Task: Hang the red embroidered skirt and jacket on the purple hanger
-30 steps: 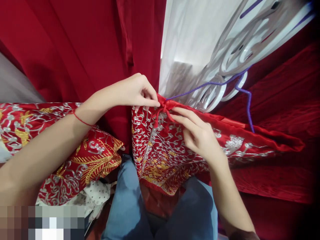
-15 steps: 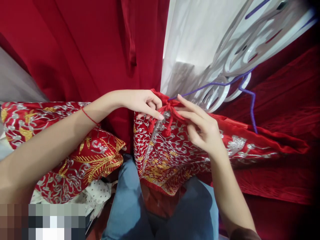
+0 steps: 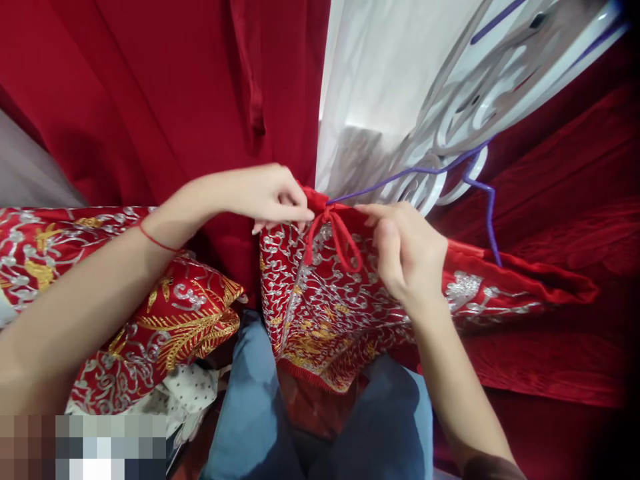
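Observation:
A red skirt (image 3: 335,313) with silver and gold embroidery hangs open at its waist in front of my knees. At the near end of its waistband, a red drawstring (image 3: 345,243) is tied in a bow, with a loop and a tail hanging down. My left hand (image 3: 283,200) is closed on the waistband just left of the knot. Right of the bow, my right hand (image 3: 413,250) has its fingers curled in, the thumb and index closed at the waistband. A purple wire hanger (image 3: 400,175) runs from the knot area up to the right and dips into the waist opening.
A white scrolled metal rack (image 3: 443,143) stands behind the hanger, beside a white panel (image 3: 380,67). Red cloth (image 3: 165,87) hangs at the back left. Another embroidered red garment (image 3: 200,313) lies under my left forearm, above white dotted cloth (image 3: 193,387).
The drawstring bow, bunched between my fingers before, now hangs loose from the knot. My left hand has shifted left; my right hand's stretched fingers have curled in and left the bow.

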`<state>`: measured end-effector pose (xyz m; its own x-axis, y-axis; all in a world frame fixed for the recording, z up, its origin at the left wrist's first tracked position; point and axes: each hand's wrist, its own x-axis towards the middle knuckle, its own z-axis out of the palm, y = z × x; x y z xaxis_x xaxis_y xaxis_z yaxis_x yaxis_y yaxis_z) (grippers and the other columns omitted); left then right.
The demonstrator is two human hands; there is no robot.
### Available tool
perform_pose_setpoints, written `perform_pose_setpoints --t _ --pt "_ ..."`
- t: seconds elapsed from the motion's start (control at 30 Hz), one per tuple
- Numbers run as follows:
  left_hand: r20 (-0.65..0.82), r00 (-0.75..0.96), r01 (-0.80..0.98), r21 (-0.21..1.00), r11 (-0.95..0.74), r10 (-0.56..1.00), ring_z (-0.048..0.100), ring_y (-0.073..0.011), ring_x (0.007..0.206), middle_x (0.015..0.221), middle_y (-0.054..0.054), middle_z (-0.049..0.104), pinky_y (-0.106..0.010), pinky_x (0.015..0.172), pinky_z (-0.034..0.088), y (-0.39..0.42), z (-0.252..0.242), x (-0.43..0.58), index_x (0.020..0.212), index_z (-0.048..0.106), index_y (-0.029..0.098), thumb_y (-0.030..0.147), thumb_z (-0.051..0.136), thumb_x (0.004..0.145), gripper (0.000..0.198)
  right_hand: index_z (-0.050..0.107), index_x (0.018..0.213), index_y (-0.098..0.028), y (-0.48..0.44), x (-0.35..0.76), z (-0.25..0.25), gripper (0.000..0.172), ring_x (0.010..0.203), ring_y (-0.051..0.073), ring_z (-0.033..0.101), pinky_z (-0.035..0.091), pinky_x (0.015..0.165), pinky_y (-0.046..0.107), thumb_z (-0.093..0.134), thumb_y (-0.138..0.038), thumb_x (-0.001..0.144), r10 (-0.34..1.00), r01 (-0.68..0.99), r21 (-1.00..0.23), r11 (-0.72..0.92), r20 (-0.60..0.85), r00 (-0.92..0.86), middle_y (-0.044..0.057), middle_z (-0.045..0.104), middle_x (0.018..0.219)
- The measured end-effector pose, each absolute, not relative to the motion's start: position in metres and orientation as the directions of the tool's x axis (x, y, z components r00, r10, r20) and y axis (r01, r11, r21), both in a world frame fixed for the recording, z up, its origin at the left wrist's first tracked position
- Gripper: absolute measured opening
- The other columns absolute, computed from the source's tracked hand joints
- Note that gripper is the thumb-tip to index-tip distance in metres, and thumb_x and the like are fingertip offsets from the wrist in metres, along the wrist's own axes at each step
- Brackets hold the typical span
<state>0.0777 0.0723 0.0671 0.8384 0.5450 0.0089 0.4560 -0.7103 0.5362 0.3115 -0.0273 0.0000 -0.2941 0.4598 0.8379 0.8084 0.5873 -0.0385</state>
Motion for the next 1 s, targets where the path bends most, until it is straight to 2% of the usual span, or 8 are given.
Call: perform_pose_setpoints --t 0.07,0.13,0.2,0.3,0.4,0.57,0.8,1.0 --pt "0.321 0.77 0.38 0.465 -0.8 0.552 0.061 -0.0149 0.067 0.066 -0.003 0.065 -0.026 0.067 0.047 0.067 0.079 0.072 0.088 0.073 0.017 0.052 0.066 0.085 0.035 0.067 0.112 -0.021 -0.026 0.308 0.005 0.028 0.079 0.016 0.063 0.051 0.068 0.029 0.042 -0.029 0.102 0.491 0.843 -0.044 0.537 0.829 -0.269 0.007 0.067 0.09" --pt "0.469 0.733 0.329 0.391 -0.86 0.493 0.064 -0.0175 0.085 0.083 -0.005 0.071 -0.027 0.078 0.048 0.064 0.086 0.07 0.097 0.072 0.02 0.048 0.071 0.081 0.032 0.068 0.109 -0.022 -0.023 0.302 0.008 0.023 0.077 0.016 0.062 0.048 0.062 0.027 0.05 -0.034 0.1 0.531 0.877 -0.008 0.481 0.798 -0.284 0.006 0.066 0.089" --pt "0.44 0.786 0.296 0.348 -0.889 0.434 0.065 -0.0181 0.092 0.093 -0.005 0.073 -0.028 0.084 0.048 0.067 0.086 0.07 0.097 0.073 0.02 0.045 0.073 0.08 0.03 0.069 0.105 -0.024 -0.02 0.296 0.009 0.02 0.079 0.018 0.061 0.046 0.059 0.027 0.054 -0.035 0.099 0.547 0.895 0.021 0.445 0.785 -0.29 0.006 0.064 0.089" --pt "0.359 0.843 0.287 0.332 -0.898 0.402 0.065 -0.0156 0.085 0.087 -0.004 0.072 -0.027 0.082 0.048 0.074 0.078 0.073 0.089 0.073 0.018 0.044 0.072 0.08 0.027 0.07 0.098 -0.025 -0.016 0.288 0.008 0.018 0.088 0.022 0.059 0.047 0.062 0.03 0.054 -0.034 0.099 0.528 0.892 0.002 0.451 0.806 -0.268 0.007 0.062 0.09" --pt "0.376 0.837 0.274 0.337 -0.9 0.396 0.065 -0.0138 0.08 0.083 -0.003 0.072 -0.026 0.079 0.048 0.079 0.072 0.074 0.087 0.074 0.017 0.044 0.072 0.08 0.029 0.07 0.095 -0.025 -0.016 0.285 0.008 0.02 0.093 0.024 0.058 0.049 0.068 0.034 0.053 -0.034 0.099 0.509 0.887 -0.046 0.459 0.832 -0.22 0.008 0.062 0.091" --pt "0.447 0.821 0.204 0.352 -0.913 0.356 0.065 -0.0127 0.074 0.083 -0.005 0.074 -0.025 0.071 0.049 0.076 0.071 0.074 0.093 0.078 0.016 0.043 0.072 0.082 0.03 0.07 0.095 -0.02 -0.022 0.282 0.011 0.031 0.073 0.016 0.06 0.044 0.063 0.028 0.045 -0.037 0.102 0.629 0.865 -0.207 0.458 0.763 -0.151 0.004 0.067 0.08" --pt "0.478 0.848 0.095 0.289 -0.953 0.229 0.066 -0.0126 0.075 0.076 -0.003 0.073 -0.025 0.074 0.05 0.07 0.07 0.074 0.08 0.077 0.02 0.04 0.073 0.083 0.02 0.069 0.089 -0.017 -0.021 0.27 0.008 0.029 0.062 0.016 0.06 0.038 0.061 0.027 0.047 -0.033 0.1 0.652 0.954 -0.261 0.147 0.751 0.105 0.005 0.068 0.069" --pt "0.545 0.801 0.134 0.239 -0.962 0.247 0.067 -0.0148 0.081 0.09 -0.006 0.074 -0.026 0.077 0.051 0.064 0.076 0.075 0.091 0.077 0.019 0.041 0.076 0.079 0.024 0.065 0.099 -0.02 -0.026 0.277 0.003 0.025 0.059 0.014 0.062 0.046 0.059 0.026 0.05 -0.041 0.099 0.682 0.788 -0.455 0.415 0.728 0.061 0.002 0.069 0.073"
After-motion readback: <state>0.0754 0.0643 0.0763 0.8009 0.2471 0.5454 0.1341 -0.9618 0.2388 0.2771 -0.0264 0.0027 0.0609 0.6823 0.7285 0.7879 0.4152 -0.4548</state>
